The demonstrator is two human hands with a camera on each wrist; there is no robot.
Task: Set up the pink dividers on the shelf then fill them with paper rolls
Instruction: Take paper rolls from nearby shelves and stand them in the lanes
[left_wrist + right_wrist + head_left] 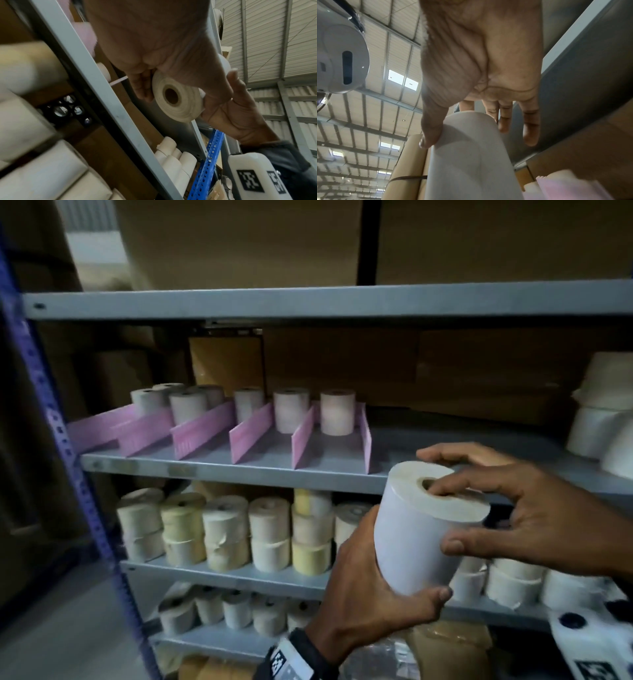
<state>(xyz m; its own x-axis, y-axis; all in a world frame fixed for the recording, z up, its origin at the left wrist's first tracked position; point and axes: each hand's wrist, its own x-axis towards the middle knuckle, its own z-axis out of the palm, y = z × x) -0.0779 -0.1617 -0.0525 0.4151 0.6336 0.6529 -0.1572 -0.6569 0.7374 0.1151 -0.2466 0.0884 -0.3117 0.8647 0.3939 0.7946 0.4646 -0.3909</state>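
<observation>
Several pink dividers (253, 429) stand in a row on the left half of the grey shelf (239, 470). Small paper rolls (291, 409) sit upright at the back of the slots between them. In front of the shelf's right part, both hands hold a large white paper roll (414, 535) (176, 97) (471, 155), tilted. My left hand (363, 587) (154, 47) grips its lower end from below. My right hand (513, 508) (488, 67) pinches its top, thumb on the side and a finger at the core hole.
More large white rolls (599, 419) stand at the shelf's right end. Brown cardboard boxes (342, 364) fill the back. The lower shelves carry rows of cream and yellow rolls (222, 529). A blue perforated upright (68, 457) bounds the rack on the left.
</observation>
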